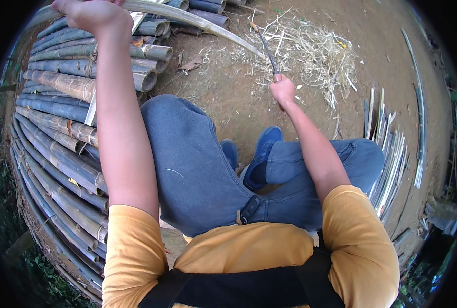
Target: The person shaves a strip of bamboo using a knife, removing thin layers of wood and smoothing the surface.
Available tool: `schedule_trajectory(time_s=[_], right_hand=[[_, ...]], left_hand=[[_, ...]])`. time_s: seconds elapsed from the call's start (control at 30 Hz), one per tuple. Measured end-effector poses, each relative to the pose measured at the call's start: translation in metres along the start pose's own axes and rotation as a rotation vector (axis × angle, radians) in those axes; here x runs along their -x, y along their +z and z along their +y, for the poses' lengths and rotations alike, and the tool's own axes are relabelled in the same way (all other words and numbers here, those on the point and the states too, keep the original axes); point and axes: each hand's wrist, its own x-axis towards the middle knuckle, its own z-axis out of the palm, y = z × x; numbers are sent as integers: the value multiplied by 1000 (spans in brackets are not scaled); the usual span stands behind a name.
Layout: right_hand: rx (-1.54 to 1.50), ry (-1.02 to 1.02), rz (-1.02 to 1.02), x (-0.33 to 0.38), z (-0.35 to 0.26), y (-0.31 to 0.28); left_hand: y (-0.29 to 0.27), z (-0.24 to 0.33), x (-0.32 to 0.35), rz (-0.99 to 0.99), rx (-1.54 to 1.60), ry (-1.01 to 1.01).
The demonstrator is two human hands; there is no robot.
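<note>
My left hand (97, 19), raised at the upper left, is closed round a long pale split bamboo strip (200, 23); its fingertips are partly cut off by the picture's edge. From that hand the strip bows rightward and down, and its end comes close to the blade of a knife (268, 51). Whether blade and strip touch, I cannot tell. My right hand (283, 92) grips the knife's handle ahead of my right knee, the narrow dark blade pointing away from me and slightly left.
Stacked bamboo poles (64, 110) fill the left side, close to my left arm and leg. Curly pale shavings (323, 59) lie on the dirt ground ahead. Beside my right knee rests a bundle of thin strips (390, 154); beyond it lies a long thin pole (419, 110).
</note>
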Motion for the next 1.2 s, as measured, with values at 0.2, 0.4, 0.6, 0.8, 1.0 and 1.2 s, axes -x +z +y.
schedule_trajectory(time_s=[0.2, 0.4, 0.6, 0.8, 1.0, 1.2], right_hand=[[11, -174, -26, 24, -46, -6], [46, 68, -9, 7, 3, 17], [-19, 66, 68, 11, 4, 13], [-187, -133, 64, 32, -35, 27], [-50, -48, 63, 0, 14, 48], [49, -24, 53, 4, 9, 28]], left_hand=[[-51, -11, -32, -147, 421, -273], [6, 4, 3, 17, -27, -7], [1, 1, 0, 28, -61, -9], [-2, -3, -1, 24, -97, 48], [1, -6, -3, 48, -81, 44], [-1, -4, -3, 38, -78, 25]])
